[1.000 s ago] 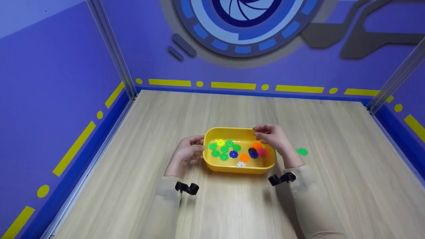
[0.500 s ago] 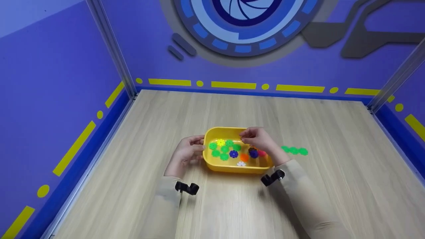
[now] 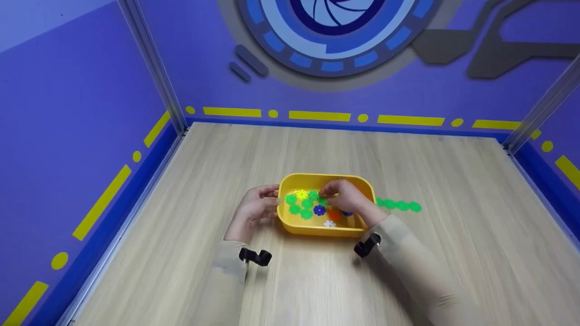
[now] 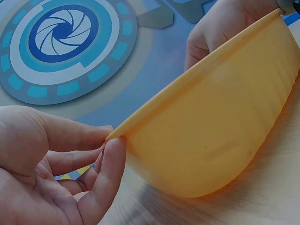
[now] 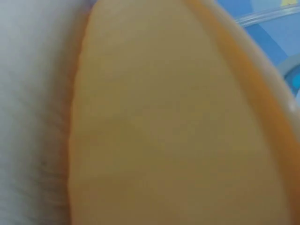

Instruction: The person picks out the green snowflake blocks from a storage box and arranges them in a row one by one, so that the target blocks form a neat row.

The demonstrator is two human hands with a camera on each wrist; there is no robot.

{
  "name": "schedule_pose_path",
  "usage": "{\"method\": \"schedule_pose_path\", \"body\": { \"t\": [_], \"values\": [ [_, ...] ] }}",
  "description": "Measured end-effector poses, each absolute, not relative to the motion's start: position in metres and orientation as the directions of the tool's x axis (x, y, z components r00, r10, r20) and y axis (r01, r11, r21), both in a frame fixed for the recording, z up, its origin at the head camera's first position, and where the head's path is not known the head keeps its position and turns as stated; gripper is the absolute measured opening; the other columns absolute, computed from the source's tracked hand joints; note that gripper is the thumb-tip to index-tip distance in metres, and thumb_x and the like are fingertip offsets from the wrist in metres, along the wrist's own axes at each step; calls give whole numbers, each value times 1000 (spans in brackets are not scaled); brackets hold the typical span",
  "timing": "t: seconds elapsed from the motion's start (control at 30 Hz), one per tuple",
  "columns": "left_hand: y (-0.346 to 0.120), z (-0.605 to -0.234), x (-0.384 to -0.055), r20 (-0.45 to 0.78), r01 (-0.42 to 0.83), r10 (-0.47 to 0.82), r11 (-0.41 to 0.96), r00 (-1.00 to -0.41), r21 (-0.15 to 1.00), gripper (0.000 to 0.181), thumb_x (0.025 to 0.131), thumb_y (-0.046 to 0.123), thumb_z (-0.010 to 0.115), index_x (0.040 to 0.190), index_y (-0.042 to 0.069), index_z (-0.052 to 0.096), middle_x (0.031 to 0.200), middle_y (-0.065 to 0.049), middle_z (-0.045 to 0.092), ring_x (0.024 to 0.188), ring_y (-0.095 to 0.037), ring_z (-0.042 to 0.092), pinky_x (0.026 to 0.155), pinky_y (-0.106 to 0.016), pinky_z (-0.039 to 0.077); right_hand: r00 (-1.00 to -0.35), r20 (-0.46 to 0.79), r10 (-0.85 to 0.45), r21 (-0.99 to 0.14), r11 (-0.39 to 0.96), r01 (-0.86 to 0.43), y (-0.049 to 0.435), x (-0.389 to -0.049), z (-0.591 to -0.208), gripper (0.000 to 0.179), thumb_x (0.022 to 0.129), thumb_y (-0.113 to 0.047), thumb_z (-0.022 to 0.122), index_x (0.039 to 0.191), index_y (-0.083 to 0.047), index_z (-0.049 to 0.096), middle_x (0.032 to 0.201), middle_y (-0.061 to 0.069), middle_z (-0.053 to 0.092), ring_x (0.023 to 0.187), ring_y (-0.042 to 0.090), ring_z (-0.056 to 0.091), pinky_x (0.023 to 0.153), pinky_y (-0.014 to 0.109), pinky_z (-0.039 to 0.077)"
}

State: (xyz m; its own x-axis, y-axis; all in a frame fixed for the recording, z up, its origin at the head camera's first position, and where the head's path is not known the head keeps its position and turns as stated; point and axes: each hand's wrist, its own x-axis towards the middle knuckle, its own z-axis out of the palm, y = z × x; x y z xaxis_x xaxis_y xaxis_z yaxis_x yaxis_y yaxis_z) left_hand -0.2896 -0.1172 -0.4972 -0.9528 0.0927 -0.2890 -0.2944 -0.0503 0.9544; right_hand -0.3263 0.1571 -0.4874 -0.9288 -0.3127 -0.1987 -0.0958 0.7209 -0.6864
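Observation:
A yellow plastic basin (image 3: 299, 230) stands on the table with several snowflake building discs inside. Green discs (image 3: 306, 214) lie mostly in its left half, with a yellow disc (image 3: 302, 194), a blue disc (image 3: 319, 210), an orange disc (image 3: 334, 215) and a white disc (image 3: 330, 223). My left hand (image 3: 256, 206) pinches the basin's left rim between thumb and fingers, as the left wrist view shows closely. Inside the basin, my right hand (image 3: 348, 197) reaches down, thumb and forefinger apart beside a green disc, hiding part of the right half. The basin's outer wall (image 5: 164, 117) fills the right wrist view.
A row of joined green discs (image 3: 401, 205) lies on the table just right of the basin. Wood-grain tabletop (image 3: 217, 172) surrounds the basin. Purple panels (image 3: 317, 97) with yellow markings stand behind and at both sides.
My right hand has moved left from the basin's right far rim and down among the discs. More of the green row has come into view. My left hand and the basin stay put.

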Motion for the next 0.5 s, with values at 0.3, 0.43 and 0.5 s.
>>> {"method": "schedule_pose_path", "body": {
  "t": [0.3,0.43,0.5],
  "values": [
    [-117,-496,-287,-285,-289,95,-34,-954,957,54,88,-6,67,141,2,60,112,-7,62,73,-13,62,62,-27,58,-922,-203,-330,-625,768,-137,153,-325,-492,28,88,6,73,111,-9,73,110,8,71,101,24,62,103,44,55],
    [-117,-496,-287,-295,-299,87,-34,-951,954,54,88,-6,68,140,4,61,112,-7,62,74,-13,63,62,-27,59,-915,-201,-349,-604,780,-165,153,-325,-493,27,88,4,74,111,-10,72,106,7,70,98,24,61,100,43,56],
    [-117,-496,-287,-296,-300,90,-36,-951,953,54,88,-6,68,141,4,61,112,-7,62,75,-13,63,62,-26,58,-915,-195,-353,-591,787,-178,154,-325,-493,28,88,3,74,113,-10,71,106,8,68,98,25,59,99,42,55]
  ]
}}
